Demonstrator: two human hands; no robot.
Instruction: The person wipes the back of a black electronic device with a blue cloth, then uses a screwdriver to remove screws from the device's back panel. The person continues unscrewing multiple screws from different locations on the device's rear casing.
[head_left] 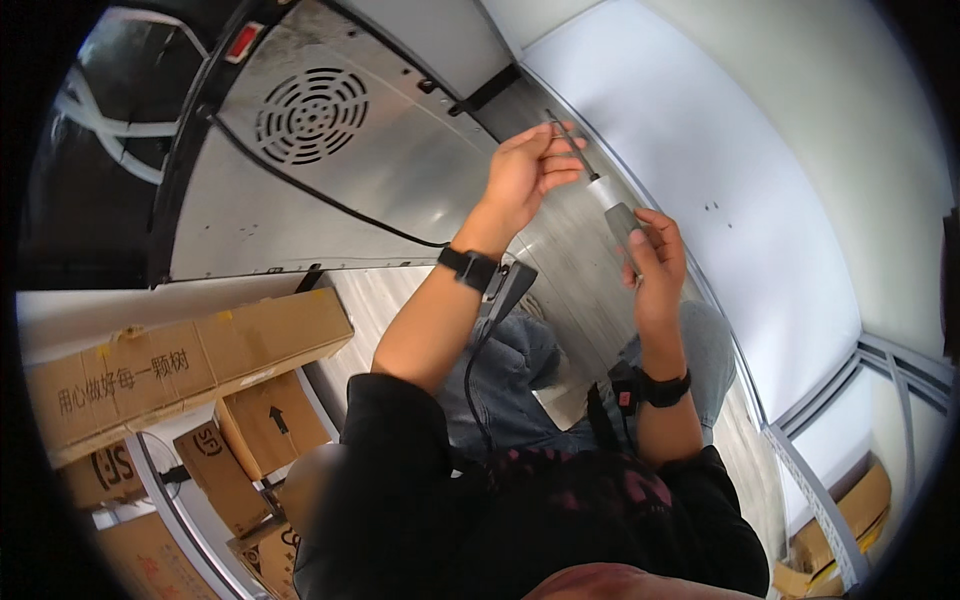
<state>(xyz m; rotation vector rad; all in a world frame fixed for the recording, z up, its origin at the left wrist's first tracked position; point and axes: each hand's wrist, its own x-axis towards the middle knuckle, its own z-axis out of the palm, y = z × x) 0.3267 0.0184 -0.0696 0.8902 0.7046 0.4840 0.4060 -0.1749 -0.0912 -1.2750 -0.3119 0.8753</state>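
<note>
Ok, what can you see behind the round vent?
Only darkness shows through the round vent's openings. Whatever else lies behind it is covered by the metal panel, so I can't tell what's there.

Screwdriver [622, 222] betw. hands: L hand [530, 172] at shaft, R hand [657, 262] at handle. Vented panel [410, 180] upper L, w/ cable [310, 190] across it; cardboard boxes [270, 335] lower L. Wall panel [740, 190] along R; frame [818, 495] lower R, carton [862, 508] beside it. Floor [570, 270] betw. vented panel & wall panel.
</note>
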